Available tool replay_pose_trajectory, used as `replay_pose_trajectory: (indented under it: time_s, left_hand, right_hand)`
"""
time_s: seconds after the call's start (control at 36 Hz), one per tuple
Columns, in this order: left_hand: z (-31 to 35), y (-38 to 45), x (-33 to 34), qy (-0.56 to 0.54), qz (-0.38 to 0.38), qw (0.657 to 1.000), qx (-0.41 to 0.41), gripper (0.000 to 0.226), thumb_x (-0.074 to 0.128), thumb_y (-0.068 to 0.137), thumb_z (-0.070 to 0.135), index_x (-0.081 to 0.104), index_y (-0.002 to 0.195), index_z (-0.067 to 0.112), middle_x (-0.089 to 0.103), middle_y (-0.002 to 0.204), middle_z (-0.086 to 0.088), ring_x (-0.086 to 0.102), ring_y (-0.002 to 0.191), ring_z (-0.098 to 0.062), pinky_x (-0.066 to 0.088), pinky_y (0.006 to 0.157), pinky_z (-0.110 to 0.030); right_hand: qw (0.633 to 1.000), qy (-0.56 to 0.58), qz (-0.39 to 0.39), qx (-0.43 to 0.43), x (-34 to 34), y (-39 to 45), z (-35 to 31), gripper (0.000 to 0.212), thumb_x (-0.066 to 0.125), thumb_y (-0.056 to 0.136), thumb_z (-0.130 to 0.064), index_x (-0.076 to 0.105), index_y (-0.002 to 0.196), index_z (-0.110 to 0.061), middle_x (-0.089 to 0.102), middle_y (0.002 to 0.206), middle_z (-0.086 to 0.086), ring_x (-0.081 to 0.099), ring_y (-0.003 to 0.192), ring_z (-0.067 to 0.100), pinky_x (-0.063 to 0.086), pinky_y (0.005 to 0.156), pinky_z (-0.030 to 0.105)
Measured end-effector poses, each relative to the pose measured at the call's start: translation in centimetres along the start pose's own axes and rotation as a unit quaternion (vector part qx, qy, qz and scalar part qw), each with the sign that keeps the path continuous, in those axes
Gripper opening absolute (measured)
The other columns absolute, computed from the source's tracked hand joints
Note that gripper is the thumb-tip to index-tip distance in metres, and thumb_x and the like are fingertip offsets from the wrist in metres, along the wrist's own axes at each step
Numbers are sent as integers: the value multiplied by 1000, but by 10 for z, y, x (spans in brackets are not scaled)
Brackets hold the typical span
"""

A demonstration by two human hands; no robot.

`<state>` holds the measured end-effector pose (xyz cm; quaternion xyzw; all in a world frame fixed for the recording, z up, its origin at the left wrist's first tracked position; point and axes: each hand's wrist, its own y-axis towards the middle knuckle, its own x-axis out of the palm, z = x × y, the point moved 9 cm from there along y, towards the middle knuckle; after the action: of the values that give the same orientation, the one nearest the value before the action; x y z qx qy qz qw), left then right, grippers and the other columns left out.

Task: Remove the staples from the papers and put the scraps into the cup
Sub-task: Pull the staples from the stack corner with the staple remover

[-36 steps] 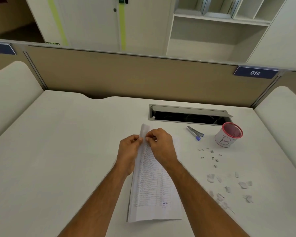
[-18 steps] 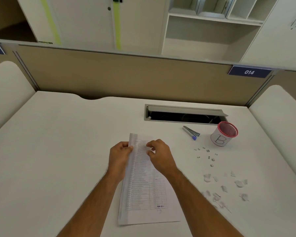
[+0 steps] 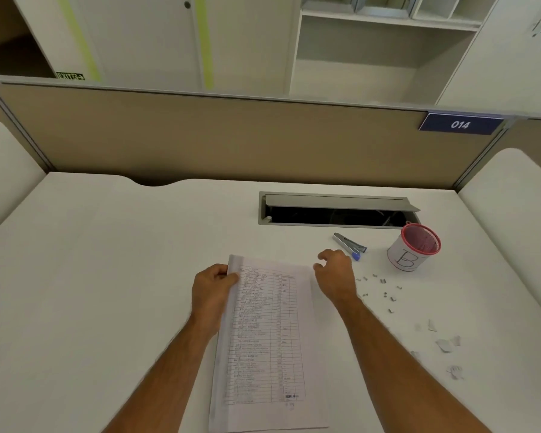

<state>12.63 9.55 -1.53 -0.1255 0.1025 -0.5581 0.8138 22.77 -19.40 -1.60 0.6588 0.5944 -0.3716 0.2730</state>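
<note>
While my left hand (image 3: pixel 212 289) pinches the stapled white printed papers (image 3: pixel 264 339) at their top-left corner to steady them, my empty right hand (image 3: pixel 336 273), fingers loosely curled, reaches toward the grey-and-blue staple remover (image 3: pixel 349 245).

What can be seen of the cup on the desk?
The cup stands upright on the white desk, far right, just before the open cable tray. Its wall is white with a hand-drawn letter B, its rim and inside red or pink. Contents cannot be made out. Nothing touches it; the staple remover lies apart to its left.
</note>
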Motion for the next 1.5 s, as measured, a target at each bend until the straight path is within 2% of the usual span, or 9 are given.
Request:
replay_pose_trajectory:
  time_s: [0.33,0.75,0.83,0.94,1.03,1.14,1.25,1.33,1.5]
  left_hand:
    - [2,24,-3,52,-37,998,-3,7,76,86,11,76,79,14,77,83,-7,73,78,-23,59,69,-31]
    - [22,37,6,145,-34,988,48,12,77,86,16,70,85,6,73,83,-15,64,72,-18,55,70,-34]
    - [25,34,6,152,-32,987,49,12,77,86,17,70,84,7,73,83,-15,63,71,-18,55,70,-34]
    - [31,28,5,145,-35,988,48,15,76,88,17,68,84,5,73,83,-13,69,73,-23,62,67,-40]
    - [38,22,0,135,-22,990,44,22,73,90,17,62,77,3,73,80,-11,74,74,-24,61,59,-30]
    - [52,15,-3,110,-14,993,48,29,67,90,15,56,63,12,70,72,-6,73,68,-20,59,58,-30]
    - [72,6,0,58,-17,996,63,40,62,90,11,60,52,23,68,66,-1,70,61,-16,57,56,-29]
    - [84,-4,0,26,-33,996,75,28,59,89,8,74,66,17,74,74,-8,72,66,-22,58,58,-32]
    - [90,-18,-1,11,-41,995,92,28,53,94,7,78,104,16,77,104,-2,75,88,-22,62,67,-34]
  right_hand:
    - [982,-154,105,-9,-36,45,22,45,56,85,-1,55,129,-1,54,133,16,45,125,34,41,101,47]
    - [971,-228,52,-45,-8,73,17,26,54,97,-13,65,119,-4,64,111,17,56,101,34,48,85,42]
    - [982,-175,44,-50,-5,65,8,28,52,97,-7,64,121,-1,63,112,20,54,104,35,48,87,43]
    - [997,54,44,-40,-13,43,-22,22,47,104,-19,63,110,-6,63,101,16,58,93,31,51,77,42]
    - [962,271,-32,-2,-5,10,-55,24,46,105,-29,61,104,-11,66,94,11,67,86,25,59,74,37]
    - [892,425,-152,10,11,-44,-104,24,45,106,-25,63,102,-10,70,83,11,71,77,25,62,72,37]
    - [852,469,-233,29,25,-84,-132,31,47,105,-27,68,108,-5,71,92,17,68,84,29,59,86,44]
    - [851,460,-252,19,25,-102,-143,30,47,105,-29,70,113,-12,73,103,13,70,94,31,59,90,39]
    - [893,384,-232,-46,13,-121,-152,26,69,88,-48,62,113,-42,70,104,-18,69,96,8,55,67,15]
